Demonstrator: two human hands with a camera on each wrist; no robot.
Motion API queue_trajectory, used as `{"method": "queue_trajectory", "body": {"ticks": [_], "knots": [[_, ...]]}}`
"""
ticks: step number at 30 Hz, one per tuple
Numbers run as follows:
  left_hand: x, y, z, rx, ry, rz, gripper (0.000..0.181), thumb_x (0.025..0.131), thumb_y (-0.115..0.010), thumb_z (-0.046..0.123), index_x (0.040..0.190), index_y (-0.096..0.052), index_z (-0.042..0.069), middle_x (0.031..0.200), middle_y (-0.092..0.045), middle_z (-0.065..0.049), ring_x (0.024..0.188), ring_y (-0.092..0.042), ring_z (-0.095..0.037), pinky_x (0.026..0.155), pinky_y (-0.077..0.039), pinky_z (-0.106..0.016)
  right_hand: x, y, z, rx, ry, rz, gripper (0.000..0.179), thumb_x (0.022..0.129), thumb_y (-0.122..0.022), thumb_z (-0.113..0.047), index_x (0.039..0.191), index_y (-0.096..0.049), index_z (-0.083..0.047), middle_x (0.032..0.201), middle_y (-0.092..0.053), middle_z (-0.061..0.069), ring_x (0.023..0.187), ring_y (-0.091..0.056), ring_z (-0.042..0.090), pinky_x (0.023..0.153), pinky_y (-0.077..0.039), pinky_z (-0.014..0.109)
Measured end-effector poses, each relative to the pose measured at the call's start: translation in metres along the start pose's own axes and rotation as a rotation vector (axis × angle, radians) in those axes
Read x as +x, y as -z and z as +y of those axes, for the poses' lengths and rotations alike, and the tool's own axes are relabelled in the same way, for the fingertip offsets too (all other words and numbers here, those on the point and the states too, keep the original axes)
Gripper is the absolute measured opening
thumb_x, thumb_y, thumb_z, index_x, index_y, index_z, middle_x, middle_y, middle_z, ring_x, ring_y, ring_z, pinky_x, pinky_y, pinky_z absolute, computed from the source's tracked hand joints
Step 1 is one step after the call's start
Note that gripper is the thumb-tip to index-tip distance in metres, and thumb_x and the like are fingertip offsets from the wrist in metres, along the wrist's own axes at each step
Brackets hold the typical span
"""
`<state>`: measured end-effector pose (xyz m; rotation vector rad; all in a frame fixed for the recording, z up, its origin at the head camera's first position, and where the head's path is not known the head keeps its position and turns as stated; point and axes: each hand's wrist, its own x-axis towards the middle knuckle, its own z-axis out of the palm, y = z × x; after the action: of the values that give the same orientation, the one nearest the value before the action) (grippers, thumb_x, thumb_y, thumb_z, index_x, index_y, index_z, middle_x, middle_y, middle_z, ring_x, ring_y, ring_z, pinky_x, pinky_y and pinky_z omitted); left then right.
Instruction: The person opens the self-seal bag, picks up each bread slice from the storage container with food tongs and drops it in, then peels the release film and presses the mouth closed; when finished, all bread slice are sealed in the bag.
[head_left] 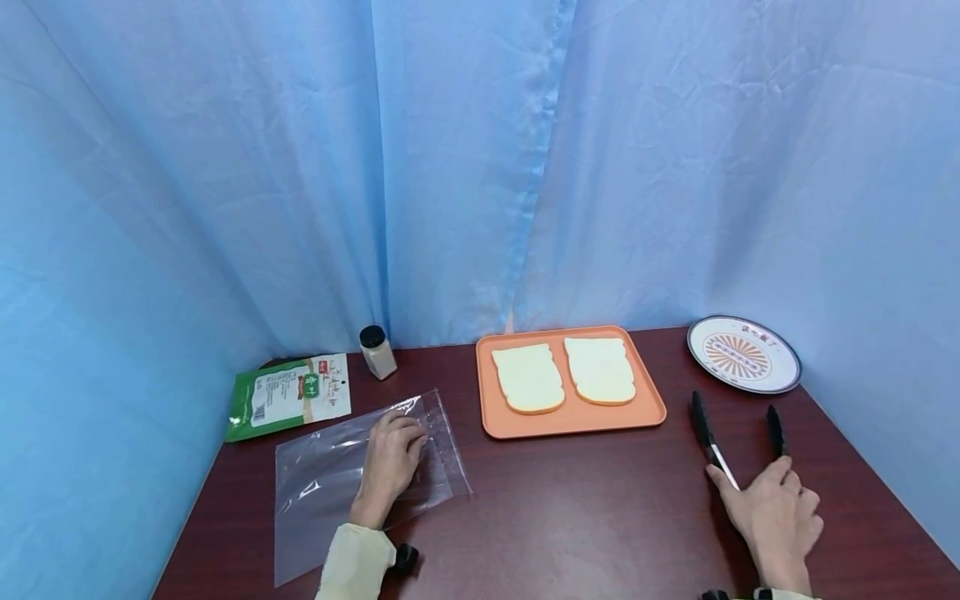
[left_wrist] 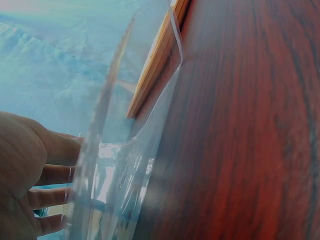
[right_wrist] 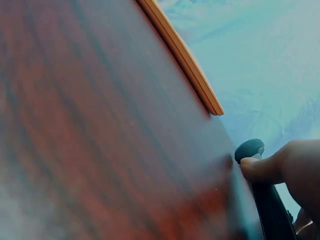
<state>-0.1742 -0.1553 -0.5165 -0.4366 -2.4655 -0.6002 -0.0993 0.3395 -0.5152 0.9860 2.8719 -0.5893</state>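
A clear plastic bag (head_left: 322,492) lies on the table at the left. My left hand (head_left: 393,458) is over it, fingers bent, pinching the film near the open end. In the left wrist view the fingers (left_wrist: 52,197) are at the raised film edge (left_wrist: 95,150). At the right, my right hand (head_left: 780,512) grips a pair of tongs (head_left: 702,423) with black tips and a metal arm. The tongs' arms are spread, their tips pointing away from me. In the right wrist view the thumb (right_wrist: 260,170) presses against a black part of the tongs (right_wrist: 272,215).
An orange tray (head_left: 570,425) holds two bread slices (head_left: 528,377) at the back middle. A round patterned plate (head_left: 780,367) lies at the back right. A green and white packet (head_left: 285,396) and a black-capped jar (head_left: 379,358) are at the back left. Blue curtains (head_left: 450,167) surround the table.
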Motion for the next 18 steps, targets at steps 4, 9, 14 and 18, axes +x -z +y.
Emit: {"method": "queue_trajectory", "body": {"ticks": [4, 9, 14, 18], "knots": [[0.000, 0.000, 0.000, 0.002, 0.011, -0.003, 0.006, 0.075, -0.083, 0.003, 0.077, -0.079, 0.006, 0.086, -0.077, -0.009, 0.101, -0.069, -0.033, 0.093, -0.055, -0.051, -0.007, 0.008, -0.004, 0.067, -0.025, -0.005, 0.122, 0.088, -0.049, -0.075, 0.153, 0.005, 0.013, 0.147, -0.021, 0.044, 0.118, -0.037, 0.066, 0.078, -0.043, 0.073], [0.000, 0.000, 0.000, 0.001, 0.021, -0.011, 0.006, 0.076, -0.082, 0.003, 0.078, -0.079, 0.006, 0.087, -0.077, -0.009, 0.102, -0.068, -0.033, 0.093, -0.055, -0.052, -0.013, 0.017, -0.009, 0.096, -0.056, -0.034, 0.122, 0.088, -0.044, -0.078, 0.155, 0.014, 0.006, 0.152, -0.014, 0.043, 0.106, -0.044, 0.070, 0.076, -0.044, 0.071], [0.000, -0.001, 0.001, 0.002, 0.038, -0.025, 0.005, 0.077, -0.082, 0.003, 0.080, -0.079, 0.006, 0.088, -0.077, -0.009, 0.103, -0.068, -0.033, 0.094, -0.054, -0.053, -0.018, 0.021, -0.016, 0.100, -0.058, -0.038, 0.126, 0.085, -0.042, -0.082, 0.154, 0.015, 0.006, 0.145, -0.015, 0.050, 0.098, -0.045, 0.072, 0.073, -0.045, 0.068], [0.000, -0.001, 0.001, 0.009, 0.038, -0.027, 0.005, 0.077, -0.082, 0.003, 0.080, -0.079, 0.006, 0.088, -0.077, -0.009, 0.104, -0.068, -0.032, 0.095, -0.054, -0.053, -0.022, 0.022, -0.024, 0.099, -0.022, 0.000, 0.125, 0.085, -0.044, -0.082, 0.155, 0.010, 0.006, 0.134, -0.026, 0.052, 0.092, -0.048, 0.070, 0.069, -0.045, 0.066]]}}
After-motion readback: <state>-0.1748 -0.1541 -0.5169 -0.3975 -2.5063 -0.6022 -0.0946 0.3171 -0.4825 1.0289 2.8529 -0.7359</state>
